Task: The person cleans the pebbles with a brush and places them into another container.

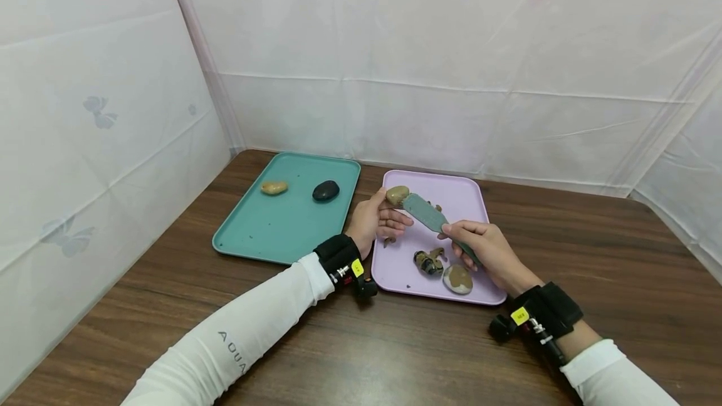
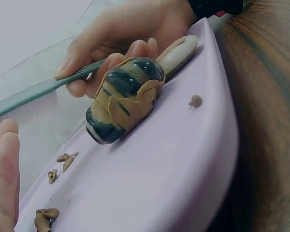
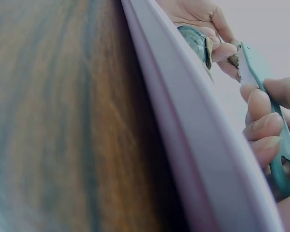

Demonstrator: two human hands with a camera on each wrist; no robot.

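My left hand (image 1: pixel 376 217) holds a tan, clay-coated stone (image 1: pixel 397 194) above the lilac tray (image 1: pixel 470 190). My right hand (image 1: pixel 472 242) grips a green flat scraper (image 1: pixel 430 216) by its handle, and the blade tip lies against that stone. In the right wrist view the scraper (image 3: pixel 269 113) runs up toward the stone (image 3: pixel 195 41) in the left fingers. On the tray lie a dark stone striped with tan clay (image 2: pixel 123 99) and a pale stone (image 2: pixel 180 52) behind it, both close to the right hand. Small clay scraps (image 2: pixel 65 159) lie on the tray floor.
A teal tray (image 1: pixel 265 230) stands left of the lilac one, with a tan stone (image 1: pixel 273 188) and a black stone (image 1: pixel 326 190) on it. Both trays sit on a dark wooden table (image 1: pixel 395 349), with white sheeting walls behind and to both sides.
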